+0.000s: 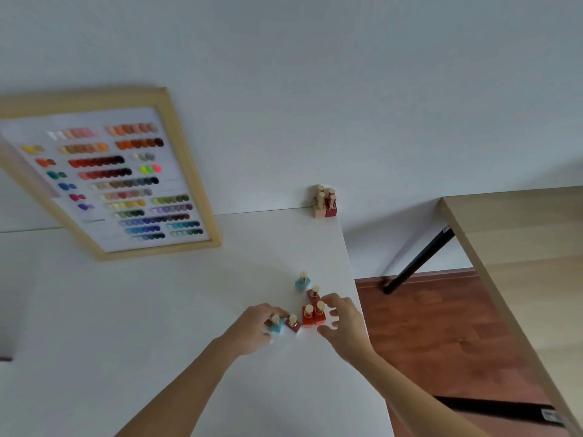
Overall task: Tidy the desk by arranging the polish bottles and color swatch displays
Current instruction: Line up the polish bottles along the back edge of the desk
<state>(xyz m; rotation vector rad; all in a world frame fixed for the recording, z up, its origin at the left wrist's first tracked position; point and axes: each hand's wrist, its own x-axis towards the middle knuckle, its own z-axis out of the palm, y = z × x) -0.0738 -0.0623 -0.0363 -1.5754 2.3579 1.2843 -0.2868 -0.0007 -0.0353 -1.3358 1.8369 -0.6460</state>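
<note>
Several small square polish bottles with gold caps stand near the right edge of the white desk (pixel 157 310). My left hand (pixel 254 326) is closed around a teal bottle (pixel 276 324), with a dark red bottle (pixel 293 323) right beside it. My right hand (pixel 342 320) grips a bright red bottle (pixel 319 314) that touches another red one (pixel 307 315). Behind them stand a dark red bottle (pixel 313 293) and a second teal bottle (pixel 303 281). A tight cluster of bottles (pixel 325 203) sits at the desk's far right corner. A wood-framed colour swatch display (pixel 104 175) leans against the wall at the left.
The desk's right edge (pixel 356 294) runs close to the bottles, with brown wooden floor (pixel 441 335) beyond it. A second light-wood table (pixel 520 234) with a black leg (pixel 419 260) stands to the right. A white wall rises behind the desk.
</note>
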